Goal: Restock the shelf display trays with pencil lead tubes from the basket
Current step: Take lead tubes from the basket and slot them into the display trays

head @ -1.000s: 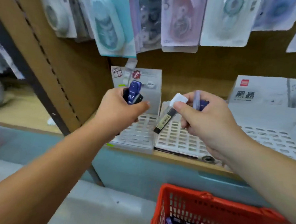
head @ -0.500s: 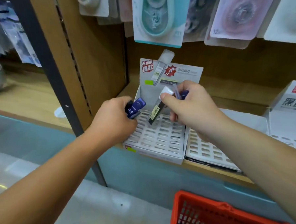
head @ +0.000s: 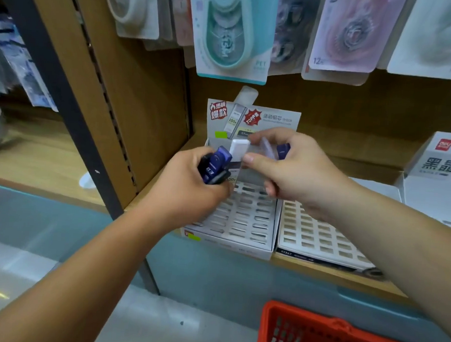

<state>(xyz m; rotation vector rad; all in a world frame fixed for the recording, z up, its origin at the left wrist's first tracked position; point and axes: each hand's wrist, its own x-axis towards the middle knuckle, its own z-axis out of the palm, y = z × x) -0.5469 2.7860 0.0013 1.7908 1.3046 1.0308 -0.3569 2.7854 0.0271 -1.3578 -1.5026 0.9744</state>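
Note:
My left hand (head: 189, 192) grips a few dark blue pencil lead tubes (head: 215, 165) over the left white display tray (head: 242, 224). My right hand (head: 295, 172) pinches a white-capped lead tube (head: 238, 150) between thumb and forefinger, upright above the back of that tray, and also holds blue-capped tubes (head: 283, 150) in its other fingers. The tray's slots that show are empty. A second slotted tray (head: 317, 235) sits just to the right, partly under my right forearm. The red basket (head: 315, 335) is at the bottom right.
Correction tape packs (head: 234, 32) hang on pegs above the trays. A white product box (head: 439, 161) stands at the far right of the shelf. A dark metal upright (head: 63, 104) and a wooden side panel (head: 133, 108) close the bay on the left.
My right hand has carried the white-capped tube left and lower, down to the back rows of the left tray, close beside my left hand. The camera has moved closer to the shelf.

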